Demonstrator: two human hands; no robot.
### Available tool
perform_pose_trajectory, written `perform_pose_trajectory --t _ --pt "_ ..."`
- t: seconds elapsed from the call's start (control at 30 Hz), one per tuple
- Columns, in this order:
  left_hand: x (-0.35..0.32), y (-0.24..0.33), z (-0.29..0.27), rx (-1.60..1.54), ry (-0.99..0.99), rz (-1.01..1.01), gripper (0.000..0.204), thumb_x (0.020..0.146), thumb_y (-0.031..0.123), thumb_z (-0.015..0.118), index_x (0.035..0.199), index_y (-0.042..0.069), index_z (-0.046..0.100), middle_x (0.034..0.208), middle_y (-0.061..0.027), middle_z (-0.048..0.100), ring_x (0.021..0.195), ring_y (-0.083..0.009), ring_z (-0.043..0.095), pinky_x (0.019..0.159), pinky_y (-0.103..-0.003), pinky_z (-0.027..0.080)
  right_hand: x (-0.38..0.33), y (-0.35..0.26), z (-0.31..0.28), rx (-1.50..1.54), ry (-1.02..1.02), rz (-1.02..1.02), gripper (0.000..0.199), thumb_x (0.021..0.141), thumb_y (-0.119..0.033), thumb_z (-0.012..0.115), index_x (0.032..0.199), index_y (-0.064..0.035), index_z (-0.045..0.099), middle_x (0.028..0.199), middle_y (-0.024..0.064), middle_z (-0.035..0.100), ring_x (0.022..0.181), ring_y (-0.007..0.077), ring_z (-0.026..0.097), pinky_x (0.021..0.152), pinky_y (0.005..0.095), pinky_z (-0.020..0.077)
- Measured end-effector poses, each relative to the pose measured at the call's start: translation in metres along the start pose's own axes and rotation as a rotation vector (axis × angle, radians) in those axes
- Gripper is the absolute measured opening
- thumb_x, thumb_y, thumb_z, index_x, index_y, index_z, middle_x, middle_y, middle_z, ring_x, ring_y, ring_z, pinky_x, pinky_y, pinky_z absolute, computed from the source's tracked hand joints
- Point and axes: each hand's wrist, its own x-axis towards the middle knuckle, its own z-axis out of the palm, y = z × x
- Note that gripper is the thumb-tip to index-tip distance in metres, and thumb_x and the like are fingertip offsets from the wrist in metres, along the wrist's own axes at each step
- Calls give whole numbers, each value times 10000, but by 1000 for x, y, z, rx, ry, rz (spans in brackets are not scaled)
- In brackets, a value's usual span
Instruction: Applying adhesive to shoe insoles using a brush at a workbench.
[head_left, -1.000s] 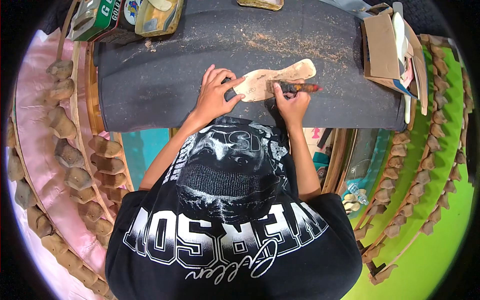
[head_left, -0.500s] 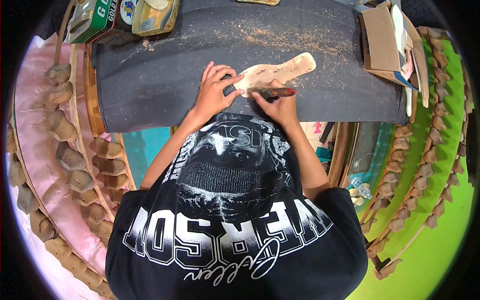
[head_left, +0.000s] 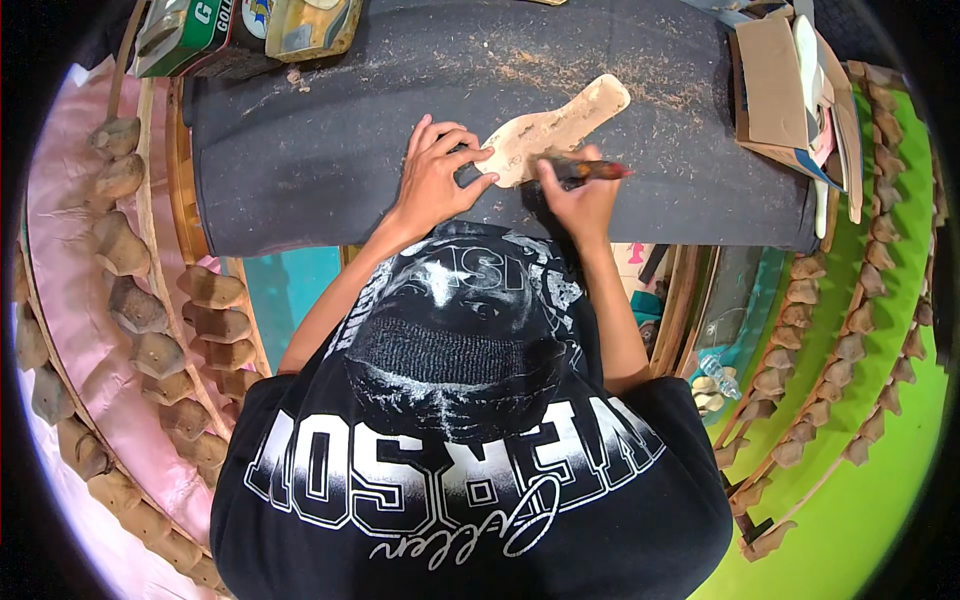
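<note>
A tan, sole-shaped insole [head_left: 563, 122] lies aslant on the dark cloth, its narrower end pointing far right. Dark marks run along its surface. The thumb and fingertips of my left hand [head_left: 436, 178] press on its near left end. In my right hand [head_left: 584, 208] is a dark, pen-like tool [head_left: 596, 170] with a red end, partly smeared by motion. The tool's other end reaches toward the insole's near right edge; whether its tip touches is blurred. My right fingers are closed round the tool.
A dark cloth [head_left: 290, 170] covers the table, with brown shavings [head_left: 540, 62] scattered toward the back. A green tin [head_left: 185, 40] and a yellowish container [head_left: 312, 28] stand at the far left. An opened cardboard box [head_left: 775, 85] sits at the right edge. Racks of brown, shaped pieces [head_left: 140, 305] flank both sides.
My right hand has shifted right with the tool, away from the insole's left part. The insole's narrow end has swung farther from me. My left hand stays nearly in place.
</note>
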Motion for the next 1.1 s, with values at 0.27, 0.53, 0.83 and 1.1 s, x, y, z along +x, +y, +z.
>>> perform_pose_trajectory --t 0.27,0.53,0.83,1.1 --pt "2 12 -3 32 -99 -11 532 902 281 796 1415 195 687 1480 -29 608 1435 -310 457 1289 -633 147 25 18 -23 -109 33 29 255 868 -214 855 951 -13 723 775 115 749 686 192 721 653 330 555" --pt "6 13 -4 93 -205 47 555 903 387 804 1411 189 704 1635 7 510 1568 -309 330 1278 -687 24 88 41 -38 -275 132 -176 156 856 -57 775 944 -5 657 872 183 699 793 385 708 711 460 558" --pt "6 12 3 98 -141 28 615 824 504 857 1327 166 751 1577 15 578 1542 -280 402 1266 -707 32 109 32 -40 -208 -26 -93 251 874 -175 825 851 35 687 777 218 692 733 393 725 658 455 562" --pt "24 -4 -27 29 -280 90 552 771 326 863 1295 185 765 1532 27 614 1479 -261 474 1297 -675 69 191 19 -58 -182 230 -267 184 895 -92 779 1030 7 702 919 178 739 818 354 728 767 426 570"
